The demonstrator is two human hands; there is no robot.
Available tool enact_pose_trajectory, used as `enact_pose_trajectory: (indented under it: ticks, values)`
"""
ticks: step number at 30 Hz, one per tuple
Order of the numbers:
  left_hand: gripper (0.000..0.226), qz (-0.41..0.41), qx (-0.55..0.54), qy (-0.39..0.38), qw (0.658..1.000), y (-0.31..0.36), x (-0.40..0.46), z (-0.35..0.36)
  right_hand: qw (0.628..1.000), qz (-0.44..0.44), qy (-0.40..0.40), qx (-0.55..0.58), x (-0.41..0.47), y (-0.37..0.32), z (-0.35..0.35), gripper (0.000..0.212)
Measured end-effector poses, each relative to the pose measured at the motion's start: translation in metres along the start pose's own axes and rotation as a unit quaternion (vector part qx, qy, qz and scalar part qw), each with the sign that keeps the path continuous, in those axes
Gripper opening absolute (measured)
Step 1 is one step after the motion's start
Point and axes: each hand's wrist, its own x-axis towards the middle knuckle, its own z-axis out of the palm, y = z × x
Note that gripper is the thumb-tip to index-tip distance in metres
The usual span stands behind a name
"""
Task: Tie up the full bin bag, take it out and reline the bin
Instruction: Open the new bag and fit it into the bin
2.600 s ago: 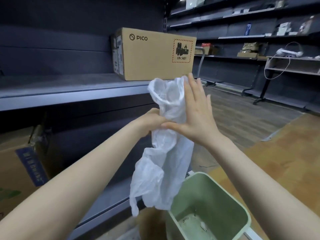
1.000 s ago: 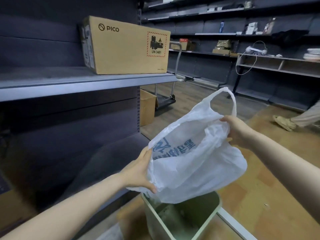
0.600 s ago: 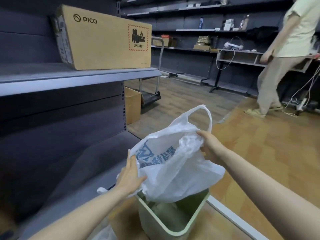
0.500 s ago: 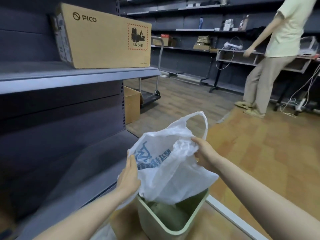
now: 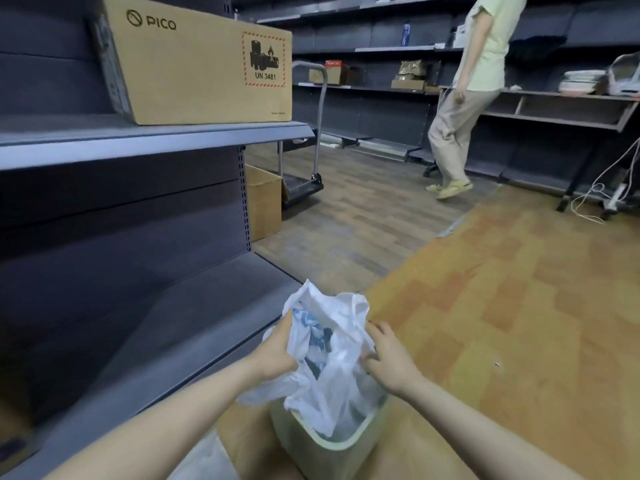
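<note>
A pale green bin (image 5: 332,452) stands on the wooden floor at the bottom centre. A white plastic bag (image 5: 329,372) with blue print hangs down into its mouth, crumpled, its handles sticking up above my hands. My left hand (image 5: 277,351) grips the bag's left edge. On the right side my right hand (image 5: 388,358) has its fingers curled into the plastic. Another bit of white plastic (image 5: 204,462) shows on the floor left of the bin, cut off by the frame.
Grey metal shelving (image 5: 145,140) runs along my left, with a PICO cardboard box (image 5: 197,60) on top. A small carton (image 5: 263,202) and a trolley (image 5: 304,181) stand beyond it. A person (image 5: 464,98) walks at the far shelves. Cables (image 5: 602,195) trail on the right.
Both hands have lowered the bag from above the bin down into its mouth, and they have come closer together. The person in the background has stepped left.
</note>
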Motion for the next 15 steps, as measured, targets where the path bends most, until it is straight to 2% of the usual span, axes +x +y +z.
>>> enact_pose_trajectory:
  ticks: [2, 5, 7, 9, 12, 13, 15]
  values:
    - [0.101, 0.023, 0.032, 0.002, 0.999, 0.002, 0.0, 0.004, 0.991, 0.021, 0.041, -0.122, -0.004, 0.009, -0.014, 0.048]
    - [0.103, 0.056, 0.024, -0.023, 0.998, 0.006, -0.002, 0.006, 0.987, 0.005, 0.087, -0.133, -0.005, 0.006, -0.033, 0.087]
    - [0.104, 0.06, -0.005, -0.044, 0.997, 0.004, -0.001, 0.007, 0.981, -0.075, 0.118, -0.133, -0.004, 0.0, -0.042, 0.096]
    - [0.105, 0.053, -0.046, -0.047, 0.996, -0.001, 0.005, 0.012, 0.949, -0.219, 0.147, -0.171, -0.003, -0.004, -0.045, 0.09]
    - [0.1, 0.052, -0.056, -0.052, 0.996, 0.005, 0.006, 0.022, 0.87, -0.399, 0.095, -0.274, -0.004, -0.01, -0.041, 0.074]
    - [0.096, 0.058, -0.039, -0.053, 0.996, 0.009, 0.004, 0.025, 0.844, -0.429, 0.062, -0.317, -0.005, -0.009, -0.037, 0.071]
    - [0.092, 0.08, 0.006, -0.049, 0.996, 0.014, 0.002, 0.028, 0.815, -0.41, -0.023, -0.409, -0.006, 0.001, -0.028, 0.073]
